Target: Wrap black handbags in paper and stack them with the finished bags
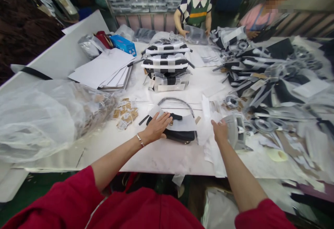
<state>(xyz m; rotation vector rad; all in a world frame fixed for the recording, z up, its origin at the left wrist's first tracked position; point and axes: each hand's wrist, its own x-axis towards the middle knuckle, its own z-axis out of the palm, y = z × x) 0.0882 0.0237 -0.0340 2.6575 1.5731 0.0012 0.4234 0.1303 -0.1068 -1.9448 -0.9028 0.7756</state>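
Note:
A small black handbag (182,135) lies on the table in front of me, with a thin white sheet (184,123) across its upper part. Its strap (180,100) curves out on the far side. My left hand (156,127) rests flat on the bag's left part, fingers stretched out. To the right of the bag, my right hand (220,131) has its fingers closed at the edge of white packing sheets (207,131). Its fingertips are partly hard to make out. Just right of that hand stands a grey tape dispenser (236,131).
Wrapped black handbags (167,65) stand in a row beyond. Brown tags (126,112) and a large plastic bag (52,117) lie left, near a stack of white sheets (104,69). Piled straps and wrapped parts (273,79) cover the right. Two people work across the table.

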